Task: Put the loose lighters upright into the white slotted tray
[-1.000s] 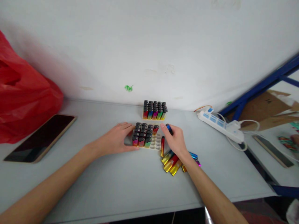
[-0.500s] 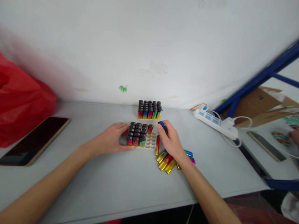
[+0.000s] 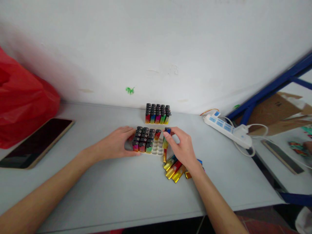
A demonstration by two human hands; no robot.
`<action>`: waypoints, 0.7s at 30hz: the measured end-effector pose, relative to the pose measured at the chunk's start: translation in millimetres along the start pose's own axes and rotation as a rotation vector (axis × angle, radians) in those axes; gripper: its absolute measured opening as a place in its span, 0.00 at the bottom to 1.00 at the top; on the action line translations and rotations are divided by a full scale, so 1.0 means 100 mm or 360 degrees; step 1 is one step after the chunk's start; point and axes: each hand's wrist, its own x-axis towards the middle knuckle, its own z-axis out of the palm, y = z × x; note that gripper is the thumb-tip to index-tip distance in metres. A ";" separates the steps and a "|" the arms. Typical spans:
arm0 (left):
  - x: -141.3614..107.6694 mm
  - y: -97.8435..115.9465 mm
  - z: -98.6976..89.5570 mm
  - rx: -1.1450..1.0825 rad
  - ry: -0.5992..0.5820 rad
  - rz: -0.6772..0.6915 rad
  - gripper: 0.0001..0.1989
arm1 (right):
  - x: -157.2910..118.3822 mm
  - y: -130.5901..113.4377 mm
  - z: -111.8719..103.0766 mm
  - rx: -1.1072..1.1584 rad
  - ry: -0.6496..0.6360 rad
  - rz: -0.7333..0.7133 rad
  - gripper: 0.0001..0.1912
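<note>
On my head-camera feed, a red bag [image 3: 26, 100] stands at far left, contents hidden, next to a dark-screened phone [image 3: 36, 143]. The left hand [image 3: 119, 143] grips the left end of the white tray [image 3: 157, 150], fingers at the rear corner, thumb at the front. I read three columns of upright black-topped lighters [image 3: 143, 139] in the tray, one red lighter [image 3: 158, 134] in the rear of the fourth, and bare round cups ahead of it. A second lighter block [image 3: 158, 113] stands behind. The right hand [image 3: 181, 146] pinches a blue-and-gold lighter [image 3: 166, 139] upright at the tray's right edge; loose lighters [image 3: 173, 168] lie near its wrist. Printing on the power strip [image 3: 226, 130] and the carton [image 3: 270, 113] is too small to read.
</note>
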 end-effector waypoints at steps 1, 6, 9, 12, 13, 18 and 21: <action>0.00 0.00 0.00 -0.0004 -0.0011 0.0003 0.31 | 0.00 -0.01 0.00 0.0021 -0.0003 0.0030 0.17; 0.00 0.01 -0.01 -0.0025 -0.0002 0.0000 0.31 | -0.03 -0.01 0.07 0.0216 -0.0003 0.0179 0.15; -0.01 0.02 0.00 -0.0025 0.0012 -0.0015 0.32 | -0.03 0.04 0.12 0.0182 -0.0099 0.0177 0.14; -0.02 0.02 0.01 -0.0006 0.0023 -0.0011 0.32 | -0.03 0.06 0.14 -0.0099 -0.0201 0.0046 0.14; -0.02 0.02 0.01 0.0002 0.0025 -0.0006 0.32 | -0.02 0.06 0.14 -0.0230 -0.0217 -0.0022 0.15; -0.03 0.00 0.04 0.0030 0.0049 0.0007 0.34 | -0.01 0.04 0.19 -0.0762 -0.0214 -0.0228 0.18; -0.03 -0.03 0.05 0.0031 0.0055 0.0020 0.35 | 0.01 0.07 0.11 -0.0611 -0.0239 -0.0231 0.16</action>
